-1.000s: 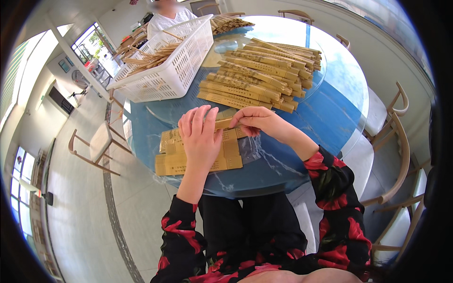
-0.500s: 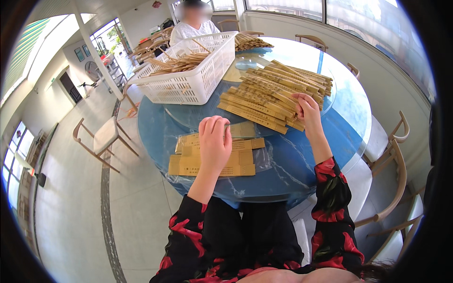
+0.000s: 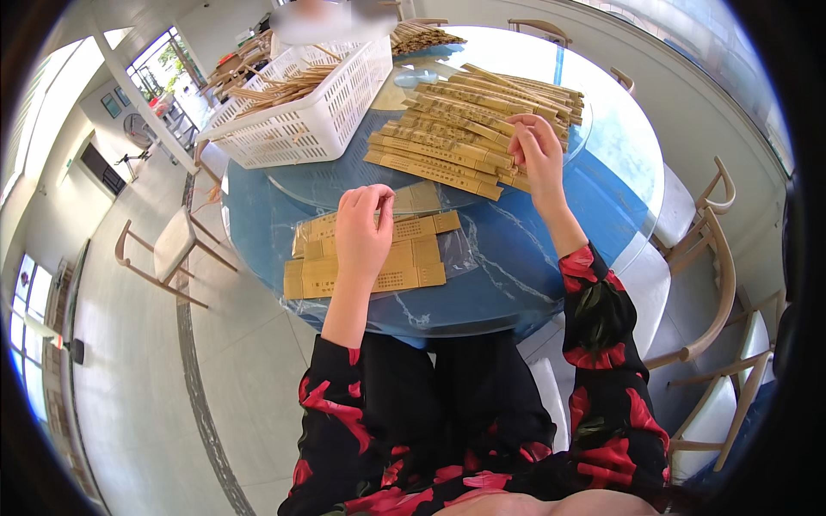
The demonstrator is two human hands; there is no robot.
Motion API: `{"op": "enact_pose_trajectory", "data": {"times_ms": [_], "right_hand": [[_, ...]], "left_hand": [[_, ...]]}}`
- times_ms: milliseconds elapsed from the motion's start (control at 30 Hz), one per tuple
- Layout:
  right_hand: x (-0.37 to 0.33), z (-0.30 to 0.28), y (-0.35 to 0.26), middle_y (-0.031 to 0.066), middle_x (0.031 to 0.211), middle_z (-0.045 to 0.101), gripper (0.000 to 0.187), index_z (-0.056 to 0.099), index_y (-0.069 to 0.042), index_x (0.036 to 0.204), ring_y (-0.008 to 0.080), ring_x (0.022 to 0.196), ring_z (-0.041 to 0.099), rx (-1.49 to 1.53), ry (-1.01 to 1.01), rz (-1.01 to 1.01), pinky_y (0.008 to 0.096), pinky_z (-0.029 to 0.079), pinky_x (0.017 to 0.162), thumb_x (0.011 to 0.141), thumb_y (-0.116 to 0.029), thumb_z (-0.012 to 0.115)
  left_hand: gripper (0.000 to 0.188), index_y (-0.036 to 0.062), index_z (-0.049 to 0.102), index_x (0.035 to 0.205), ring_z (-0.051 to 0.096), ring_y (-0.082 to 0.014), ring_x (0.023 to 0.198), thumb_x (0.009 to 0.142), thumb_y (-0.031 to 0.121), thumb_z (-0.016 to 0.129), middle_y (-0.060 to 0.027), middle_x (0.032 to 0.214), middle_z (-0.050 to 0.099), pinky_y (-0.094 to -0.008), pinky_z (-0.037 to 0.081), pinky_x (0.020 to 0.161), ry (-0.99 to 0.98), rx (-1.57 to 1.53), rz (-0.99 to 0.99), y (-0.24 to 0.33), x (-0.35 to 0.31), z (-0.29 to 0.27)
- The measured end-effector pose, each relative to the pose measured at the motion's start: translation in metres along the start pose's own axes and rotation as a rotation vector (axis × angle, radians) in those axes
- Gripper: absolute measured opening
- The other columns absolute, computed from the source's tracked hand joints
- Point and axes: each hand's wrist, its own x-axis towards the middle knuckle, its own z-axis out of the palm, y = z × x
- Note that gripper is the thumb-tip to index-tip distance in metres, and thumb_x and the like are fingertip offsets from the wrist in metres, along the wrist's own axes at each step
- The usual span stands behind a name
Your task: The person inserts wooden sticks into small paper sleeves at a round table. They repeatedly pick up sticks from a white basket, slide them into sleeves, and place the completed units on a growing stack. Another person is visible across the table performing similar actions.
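My left hand [image 3: 361, 228] hovers over flat gold-brown printed paper sleeves [image 3: 404, 269], its fingertips pinched together. Whatever may be between those fingertips is hidden. The sleeves lie overlapping on a clear plastic bag [image 3: 463, 245] near the table's front edge. Farther right, my right hand [image 3: 538, 155] is at the near right edge of a fanned pile of long, narrow gold-brown printed strips [image 3: 460, 129]. Its fingers are curled with the tips close together, and I cannot make out anything held in them.
A white slatted plastic basket [image 3: 301, 133] with thin wooden sticks [image 3: 288, 89] stands at the back left of the round blue marbled table [image 3: 516, 275]. Another bundle of strips [image 3: 422, 36] lies behind it. Wooden chairs [image 3: 176, 245] surround the table. A person [image 3: 323, 21] sits across.
My view has tilted and shifted, so the table sits higher and more to the left. Both hands keep nearly the same places over the sleeves and the pile.
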Motion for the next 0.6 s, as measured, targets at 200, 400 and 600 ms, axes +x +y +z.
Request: {"op": "enact_pose_trajectory", "data": {"times_ms": [200, 400, 600], "right_hand": [[-0.033, 0.031, -0.008, 0.0122, 0.085, 0.069, 0.013, 0.072, -0.005, 0.094, 0.0340, 0.080, 0.066, -0.555, -0.613, -0.310, 0.0397, 0.053, 0.071, 0.092, -0.018, 0.068], [-0.056, 0.042, -0.005, 0.0078, 0.089, 0.070, 0.019, 0.076, -0.013, 0.096, 0.0323, 0.088, 0.069, -0.713, -0.868, -0.275, 0.0450, 0.055, 0.076, 0.094, -0.026, 0.063], [-0.063, 0.046, 0.007, 0.0054, 0.080, 0.065, 0.012, 0.070, -0.013, 0.090, 0.0274, 0.079, 0.069, -1.050, -0.823, -0.508, 0.0413, 0.054, 0.068, 0.089, -0.025, 0.068]], "left_hand": [[0.014, 0.0057, 0.069, 0.096, 0.062, -0.0274, 0.095, 0.084, 0.009, 0.075, -0.0067, 0.092, 0.067, -0.0389, 0.051, 0.084, -0.348, -0.048, 0.091, 0.007, 0.000, 0.003], [0.017, 0.0081, 0.073, 0.094, 0.061, -0.0285, 0.095, 0.078, 0.013, 0.079, -0.0049, 0.093, 0.066, -0.0396, 0.052, 0.084, -0.366, 0.081, 0.176, 0.005, -0.004, 0.004], [0.014, 0.0067, 0.073, 0.090, 0.060, -0.0292, 0.091, 0.078, 0.012, 0.078, -0.0067, 0.088, 0.064, -0.0403, 0.052, 0.080, -0.338, 0.124, 0.233, 0.005, -0.007, 0.010]]}}
